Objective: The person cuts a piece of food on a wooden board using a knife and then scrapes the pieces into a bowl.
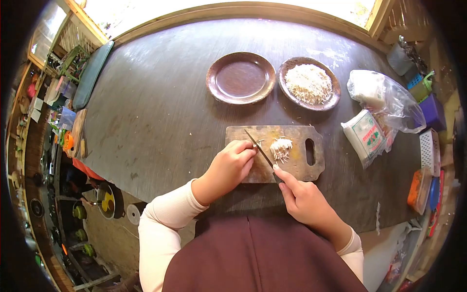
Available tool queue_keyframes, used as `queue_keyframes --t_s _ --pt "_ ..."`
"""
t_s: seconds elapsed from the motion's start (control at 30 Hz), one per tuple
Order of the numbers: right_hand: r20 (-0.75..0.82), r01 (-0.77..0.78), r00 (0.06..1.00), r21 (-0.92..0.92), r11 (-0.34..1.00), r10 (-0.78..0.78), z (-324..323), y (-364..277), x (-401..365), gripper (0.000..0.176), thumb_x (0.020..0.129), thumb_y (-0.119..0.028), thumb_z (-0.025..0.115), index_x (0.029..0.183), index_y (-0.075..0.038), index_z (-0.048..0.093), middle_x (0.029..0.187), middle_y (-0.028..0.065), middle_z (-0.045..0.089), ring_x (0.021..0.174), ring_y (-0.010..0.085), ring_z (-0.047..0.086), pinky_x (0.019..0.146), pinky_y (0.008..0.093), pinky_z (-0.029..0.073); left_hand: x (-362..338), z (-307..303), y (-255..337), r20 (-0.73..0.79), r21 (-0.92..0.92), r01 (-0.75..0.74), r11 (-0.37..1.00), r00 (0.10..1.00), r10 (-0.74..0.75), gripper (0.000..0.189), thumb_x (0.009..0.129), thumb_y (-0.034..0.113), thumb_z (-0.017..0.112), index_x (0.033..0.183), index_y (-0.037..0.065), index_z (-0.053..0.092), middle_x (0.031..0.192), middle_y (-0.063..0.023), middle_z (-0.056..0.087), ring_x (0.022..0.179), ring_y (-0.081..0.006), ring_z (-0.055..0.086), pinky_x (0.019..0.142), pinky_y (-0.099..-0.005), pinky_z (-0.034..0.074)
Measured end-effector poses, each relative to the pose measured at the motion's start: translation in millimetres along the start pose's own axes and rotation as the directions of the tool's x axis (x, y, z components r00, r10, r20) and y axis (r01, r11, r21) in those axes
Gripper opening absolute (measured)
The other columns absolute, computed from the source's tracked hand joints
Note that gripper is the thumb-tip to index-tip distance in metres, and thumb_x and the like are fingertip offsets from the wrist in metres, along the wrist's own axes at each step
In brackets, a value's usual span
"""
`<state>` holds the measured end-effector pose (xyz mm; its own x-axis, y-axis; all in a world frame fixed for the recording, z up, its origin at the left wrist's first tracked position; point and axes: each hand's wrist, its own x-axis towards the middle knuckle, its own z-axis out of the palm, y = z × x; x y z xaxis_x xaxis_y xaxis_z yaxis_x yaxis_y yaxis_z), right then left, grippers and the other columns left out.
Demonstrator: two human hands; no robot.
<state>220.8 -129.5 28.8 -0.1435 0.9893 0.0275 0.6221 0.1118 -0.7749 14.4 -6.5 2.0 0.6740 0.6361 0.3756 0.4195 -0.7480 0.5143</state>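
Note:
My right hand [305, 199] is wrapped round the handle of a knife [263, 153], its blade slanting up and left over a wooden cutting board [297, 170]. Curled at the board's left side, my left hand [228, 164] has its fingertips pinched beside the blade. A small pale piece seems to be between them, mostly hidden. A small heap of thin white shreds [281, 149] lies on the board right of the blade, with a few loose bits near the knife.
Behind the board stand a brown plate [242, 78] and another plate [334, 101] heaped with white shreds [308, 83]. At right lie a printed white packet [366, 137] and a clear plastic bag [398, 105]. A pan with yellow contents [107, 202] is at lower left.

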Motion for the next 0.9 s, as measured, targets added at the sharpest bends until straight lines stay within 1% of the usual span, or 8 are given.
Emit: queue_keyframes --t_s 0.27,0.37,0.47,0.57,0.63,0.8,0.87,0.9 --pt "0.006 -0.010 1.000 -0.001 1.000 0.010 -3 -4 3 0.038 0.094 -0.007 0.059 0.132 -0.008 0.057 0.070 0.0228 0.065 0.062 0.0390 0.066 0.057 0.0477 0.051 0 0 -2 -0.008 0.007 -0.042 0.999 0.999 0.042 0.017 0.080 0.000 0.070 0.097 -0.003 0.068 0.105 -0.0169 0.065 0.096 -0.0354 0.064 0.085 -0.0404 0.054" --pt "-0.010 -0.003 1.000 0.023 1.000 0.003 -3 -4 5 0.037 0.093 -0.007 0.059 0.131 -0.008 0.058 0.068 0.0226 0.064 0.060 0.0388 0.065 0.057 0.0479 0.051 0 0 -2 0.005 0.010 -0.037 0.999 0.999 0.037 0.017 0.081 0.000 0.069 0.097 -0.003 0.068 0.106 -0.0167 0.065 0.097 -0.0353 0.064 0.086 -0.0403 0.053" --pt "0.000 -0.031 1.000 0.039 0.999 0.031 0 -3 9 0.036 0.093 -0.006 0.059 0.129 -0.007 0.058 0.066 0.0222 0.063 0.058 0.0390 0.064 0.056 0.0478 0.051 0 2 -3 0.001 0.009 -0.029 1.000 1.000 0.029 0.017 0.081 0.001 0.069 0.098 -0.003 0.068 0.106 -0.0166 0.065 0.097 -0.0352 0.064 0.087 -0.0405 0.053" --pt "-0.026 -0.036 0.999 0.017 0.999 0.036 4 -5 12 0.035 0.093 -0.006 0.059 0.128 -0.008 0.059 0.064 0.0221 0.062 0.057 0.0390 0.064 0.056 0.0479 0.050 0 0 -1 0.009 0.020 -0.026 0.999 1.000 0.026 0.018 0.081 0.001 0.069 0.099 -0.003 0.068 0.106 -0.0168 0.065 0.097 -0.0350 0.064 0.087 -0.0403 0.053" --pt "0.003 -0.044 0.999 0.007 0.999 0.044 3 -5 12 0.036 0.096 -0.003 0.056 0.131 -0.006 0.056 0.070 0.0241 0.061 0.060 0.0387 0.063 0.059 0.0405 0.048 -1 1 -2 0.004 0.022 -0.030 0.999 1.000 0.030 0.018 0.081 0.001 0.069 0.099 -0.003 0.068 0.106 -0.0166 0.066 0.098 -0.0349 0.064 0.087 -0.0403 0.054" --pt "0.010 -0.082 0.997 0.099 0.992 0.082 -2 -6 10 0.037 0.097 -0.005 0.054 0.134 -0.006 0.054 0.069 0.0243 0.061 0.060 0.0389 0.063 0.061 0.0413 0.049 1 -2 0 0.016 0.025 -0.033 0.999 0.999 0.032 0.018 0.081 0.001 0.070 0.099 -0.002 0.069 0.106 -0.0157 0.067 0.096 -0.0347 0.065 0.086 -0.0400 0.054" --pt "0.012 -0.087 0.996 0.122 0.989 0.086 -4 -7 9 0.037 0.098 -0.005 0.053 0.135 -0.006 0.053 0.069 0.0244 0.061 0.060 0.0389 0.063 0.061 0.0414 0.049 1 0 0 0.003 0.002 0.000 1.000 1.000 0.000 0.017 0.081 0.001 0.070 0.098 -0.002 0.069 0.104 -0.0152 0.067 0.095 -0.0349 0.065 0.085 -0.0399 0.054" --pt "0.001 -0.084 0.996 0.110 0.990 0.085 -3 -9 8 0.036 0.097 -0.007 0.054 0.134 -0.007 0.054 0.070 0.0251 0.062 0.063 0.0408 0.064 0.061 0.0458 0.050 1 0 -1 0.003 0.004 -0.001 1.000 1.000 0.001 0.017 0.081 0.001 0.070 0.098 -0.002 0.069 0.104 -0.0152 0.067 0.095 -0.0349 0.065 0.085 -0.0399 0.054"
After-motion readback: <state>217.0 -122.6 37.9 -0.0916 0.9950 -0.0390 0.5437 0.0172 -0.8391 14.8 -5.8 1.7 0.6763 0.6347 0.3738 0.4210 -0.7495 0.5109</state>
